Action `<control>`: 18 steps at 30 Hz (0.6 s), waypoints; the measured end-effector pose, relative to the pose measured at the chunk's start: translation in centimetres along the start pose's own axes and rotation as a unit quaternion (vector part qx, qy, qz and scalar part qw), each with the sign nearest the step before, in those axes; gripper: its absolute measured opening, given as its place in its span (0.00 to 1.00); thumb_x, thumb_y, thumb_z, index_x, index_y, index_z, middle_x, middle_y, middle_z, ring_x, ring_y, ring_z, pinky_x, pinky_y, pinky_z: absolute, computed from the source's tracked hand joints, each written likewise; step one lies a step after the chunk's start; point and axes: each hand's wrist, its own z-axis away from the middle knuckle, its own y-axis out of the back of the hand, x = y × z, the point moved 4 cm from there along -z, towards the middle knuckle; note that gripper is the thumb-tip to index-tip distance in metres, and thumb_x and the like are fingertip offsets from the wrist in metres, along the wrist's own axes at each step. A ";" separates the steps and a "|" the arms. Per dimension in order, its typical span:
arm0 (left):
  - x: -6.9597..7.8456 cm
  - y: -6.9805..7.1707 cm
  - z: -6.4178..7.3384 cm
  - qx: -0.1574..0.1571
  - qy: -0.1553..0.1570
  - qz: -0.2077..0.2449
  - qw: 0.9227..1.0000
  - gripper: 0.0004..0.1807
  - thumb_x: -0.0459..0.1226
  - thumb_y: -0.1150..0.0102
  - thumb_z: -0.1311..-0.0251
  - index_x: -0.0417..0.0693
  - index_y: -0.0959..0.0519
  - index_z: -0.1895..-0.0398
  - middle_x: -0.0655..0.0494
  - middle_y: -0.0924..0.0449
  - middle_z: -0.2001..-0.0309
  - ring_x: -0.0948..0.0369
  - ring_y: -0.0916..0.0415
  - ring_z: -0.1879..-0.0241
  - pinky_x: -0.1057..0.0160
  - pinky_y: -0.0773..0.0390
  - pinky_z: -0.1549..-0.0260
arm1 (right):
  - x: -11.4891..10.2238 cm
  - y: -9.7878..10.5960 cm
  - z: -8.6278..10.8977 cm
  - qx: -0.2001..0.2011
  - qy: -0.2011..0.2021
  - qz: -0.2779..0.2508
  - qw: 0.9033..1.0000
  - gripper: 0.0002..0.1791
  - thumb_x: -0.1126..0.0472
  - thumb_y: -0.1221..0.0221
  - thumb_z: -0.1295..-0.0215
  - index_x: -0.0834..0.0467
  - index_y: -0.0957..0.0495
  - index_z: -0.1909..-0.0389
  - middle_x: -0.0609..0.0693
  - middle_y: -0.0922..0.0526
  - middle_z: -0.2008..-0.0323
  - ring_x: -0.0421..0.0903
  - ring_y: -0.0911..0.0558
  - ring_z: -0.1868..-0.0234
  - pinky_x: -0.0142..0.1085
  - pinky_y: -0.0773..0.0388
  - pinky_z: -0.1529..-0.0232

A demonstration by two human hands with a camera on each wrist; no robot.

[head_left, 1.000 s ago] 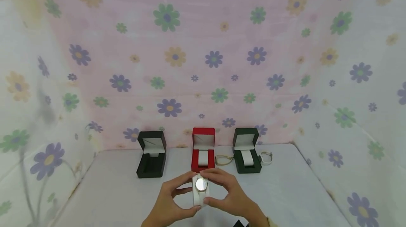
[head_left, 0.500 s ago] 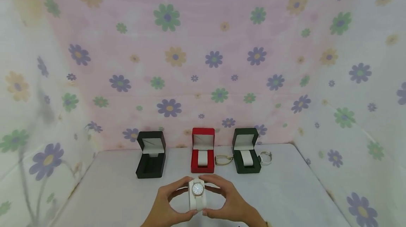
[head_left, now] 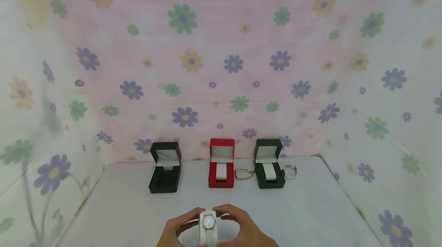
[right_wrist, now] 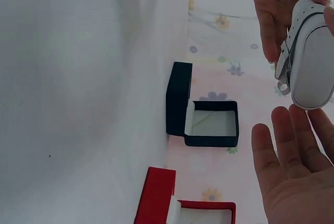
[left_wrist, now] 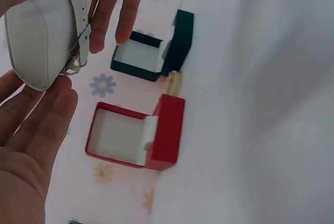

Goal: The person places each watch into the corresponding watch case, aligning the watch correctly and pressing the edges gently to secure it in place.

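Note:
A wristwatch (head_left: 208, 222) with a round pale dial and white strap is wrapped round a white watch cushion (left_wrist: 39, 36). My left hand (head_left: 176, 228) holds the cushion from the left, fingertips at its far end and thumb at its near end. From the right, my right hand (head_left: 243, 227) pinches it in the same way. The punched strap (left_wrist: 79, 4) and its buckle (right_wrist: 282, 85) show on the underside in the wrist views. Behind the hands stand an open red watch box (head_left: 221, 180), an open dark green box (head_left: 270, 183) and an open black box (head_left: 164, 189).
White cushions sit in the red and green boxes; the black box's well holds none. A gold-toned watch (head_left: 244, 174) lies between the red and green boxes. A white-strapped watch (head_left: 290, 172) rests right of the green one. Flowered cloth (head_left: 221, 86) encloses the white table (head_left: 121, 208).
Both hands have drawn the watch and cushion nearer the body and slightly left. The dial no longer glares. Boxes and other watches have stayed put.

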 end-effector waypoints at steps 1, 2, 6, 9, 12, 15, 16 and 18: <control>-0.3 0.0 0.2 0.000 0.003 -0.001 1.000 0.37 0.30 0.25 0.48 0.35 0.27 0.33 0.33 0.22 0.39 0.67 0.21 0.42 0.61 0.17 0.46 | 0.2 -0.1 0.0 -0.003 -0.007 -0.001 1.000 0.36 0.57 0.29 0.37 0.47 0.31 0.29 0.48 0.23 0.35 0.46 0.23 0.39 0.48 0.23 0.35; -0.5 0.0 0.4 0.000 0.005 0.000 1.000 0.37 0.30 0.25 0.48 0.34 0.27 0.33 0.34 0.22 0.38 0.67 0.21 0.42 0.59 0.16 0.46 | 0.4 -0.1 -0.1 -0.005 -0.013 -0.001 1.000 0.36 0.57 0.29 0.38 0.46 0.31 0.29 0.48 0.23 0.36 0.45 0.23 0.39 0.49 0.23 0.35; -1.4 0.0 0.8 -0.008 0.007 -0.007 1.000 0.39 0.31 0.23 0.49 0.27 0.30 0.33 0.34 0.23 0.38 0.69 0.23 0.42 0.54 0.15 0.47 | 1.4 -0.3 0.0 -0.015 -0.039 0.003 0.999 0.37 0.54 0.28 0.39 0.44 0.32 0.30 0.46 0.23 0.36 0.43 0.23 0.39 0.51 0.24 0.35; -2.0 0.2 1.1 -0.012 0.028 -0.020 0.999 0.41 0.31 0.23 0.49 0.25 0.31 0.34 0.31 0.23 0.38 0.71 0.23 0.42 0.59 0.15 0.47 | 2.2 -0.5 0.0 -0.017 -0.048 0.014 0.999 0.38 0.53 0.28 0.39 0.42 0.32 0.29 0.44 0.23 0.37 0.42 0.24 0.40 0.50 0.23 0.36; -2.3 0.4 1.3 -0.013 0.063 -0.040 0.997 0.41 0.32 0.22 0.50 0.25 0.30 0.34 0.29 0.23 0.39 0.73 0.24 0.43 0.64 0.17 0.47 | 2.5 -0.6 0.0 -0.014 -0.036 0.027 0.999 0.39 0.56 0.27 0.41 0.43 0.32 0.30 0.44 0.22 0.38 0.42 0.23 0.41 0.49 0.23 0.37; -2.6 0.6 1.2 -0.009 0.084 -0.067 0.994 0.40 0.33 0.22 0.50 0.27 0.28 0.34 0.32 0.21 0.40 0.72 0.23 0.44 0.58 0.16 0.46 | 2.6 -0.6 -0.2 -0.008 -0.028 0.042 0.999 0.38 0.57 0.27 0.42 0.44 0.31 0.30 0.44 0.21 0.40 0.46 0.22 0.42 0.47 0.23 0.38; -2.6 0.6 1.2 -0.005 0.088 -0.077 0.993 0.39 0.34 0.22 0.50 0.28 0.28 0.35 0.34 0.20 0.41 0.71 0.23 0.44 0.53 0.16 0.46 | 2.6 -0.7 -0.3 -0.007 -0.028 0.046 0.999 0.38 0.57 0.27 0.42 0.45 0.31 0.30 0.44 0.21 0.40 0.48 0.22 0.42 0.47 0.23 0.38; -2.7 0.8 1.1 0.004 0.096 -0.092 0.991 0.38 0.35 0.22 0.49 0.30 0.26 0.35 0.39 0.18 0.42 0.65 0.21 0.44 0.41 0.18 0.46 | 2.6 -0.7 -0.5 -0.005 -0.039 0.055 0.998 0.37 0.55 0.27 0.41 0.43 0.30 0.31 0.42 0.21 0.40 0.50 0.22 0.41 0.47 0.23 0.38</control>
